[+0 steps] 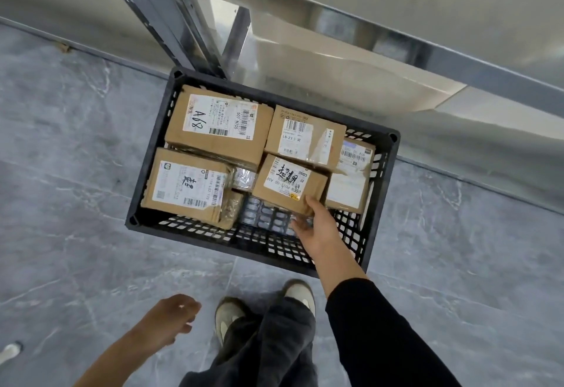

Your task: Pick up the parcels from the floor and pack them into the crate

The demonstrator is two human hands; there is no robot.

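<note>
Packing looks well advanced: the floor around both hands shows no loose parcel (though only a patch of it is in view), so what is left seems to be seating the one in hand. The right hand grips the near edge of a small parcel, thumb on top and fingers curled beneath, over the open gap of the crate. The left hand hangs low, well apart from the crate, fingers loosely spread and holding nothing. Inside the crate, a taped box lies beyond the right hand's fingertips and a white-labelled box just to that hand's right. Toward the left hand's side sit a large box marked A68 farther off and another labelled box nearer. Bare mesh bottom shows under the right hand.
</note>
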